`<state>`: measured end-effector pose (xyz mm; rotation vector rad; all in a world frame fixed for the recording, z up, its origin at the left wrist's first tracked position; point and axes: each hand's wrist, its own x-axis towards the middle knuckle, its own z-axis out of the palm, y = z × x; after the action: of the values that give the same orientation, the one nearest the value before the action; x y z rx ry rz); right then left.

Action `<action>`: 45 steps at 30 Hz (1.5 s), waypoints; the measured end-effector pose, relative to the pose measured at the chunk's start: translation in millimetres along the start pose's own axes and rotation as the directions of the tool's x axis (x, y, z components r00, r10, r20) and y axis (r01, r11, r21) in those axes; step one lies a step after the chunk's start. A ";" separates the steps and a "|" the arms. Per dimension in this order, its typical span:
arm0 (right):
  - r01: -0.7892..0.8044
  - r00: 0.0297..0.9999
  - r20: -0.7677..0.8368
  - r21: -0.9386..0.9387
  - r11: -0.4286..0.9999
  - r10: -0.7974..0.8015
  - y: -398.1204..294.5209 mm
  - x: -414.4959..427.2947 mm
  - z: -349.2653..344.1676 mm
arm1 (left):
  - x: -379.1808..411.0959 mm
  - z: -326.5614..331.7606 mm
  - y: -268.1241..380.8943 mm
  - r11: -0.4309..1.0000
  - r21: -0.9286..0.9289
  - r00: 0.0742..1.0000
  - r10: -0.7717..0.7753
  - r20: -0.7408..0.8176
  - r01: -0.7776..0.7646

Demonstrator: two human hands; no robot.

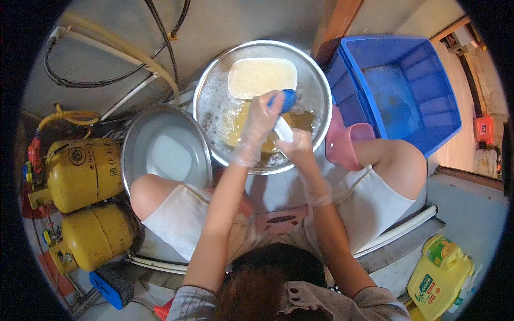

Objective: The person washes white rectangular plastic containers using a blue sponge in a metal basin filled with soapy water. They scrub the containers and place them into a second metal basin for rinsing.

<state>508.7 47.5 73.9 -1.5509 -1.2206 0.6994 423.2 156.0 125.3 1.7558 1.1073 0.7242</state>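
My left hand (261,118), in a clear plastic glove, grips a blue scrubbing pad or cloth (289,100) over a wide metal basin (324,72). My right hand (297,145), gloved the same way, is closed around a slim white utensil (284,129); its upper end runs under the left hand and the blue pad, so its full shape is hidden. Foamy, brownish water fills the basin below both hands. Against the basin's far side lies a pale rectangular container or lid (262,78) with rounded corners, just beyond the blue pad.
Left stands a second metal basin (127,160) with cloudy water and a pale shape inside. Two yellow gas cylinders (84,172) lie further left. Blue plastic crates (439,96) are at right, beside a pink rubber boot (341,140). A yellow detergent jug (437,277) sits lower right.
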 end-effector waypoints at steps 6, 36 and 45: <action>-0.098 0.971 0.201 -0.176 0.980 0.133 -28.2 5.6 -5.0 | 19.8 -14.1 -99.1 0.989 -0.120 0.960 -0.116 -0.255 0.088; -0.616 0.616 -0.106 0.552 0.561 0.781 41.1 -1.9 -12.2 | -53.0 3.3 -159.0 0.824 0.097 0.807 -0.514 -0.291 0.559; -0.316 0.718 -0.152 0.798 0.513 0.679 101.9 -21.1 22.6 | -68.9 18.8 -61.7 0.946 0.043 0.946 -0.321 -0.037 0.323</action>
<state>518.6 36.7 -31.6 -1.2394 -0.0087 0.9849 386.4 97.9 60.7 1.5552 1.4018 0.5261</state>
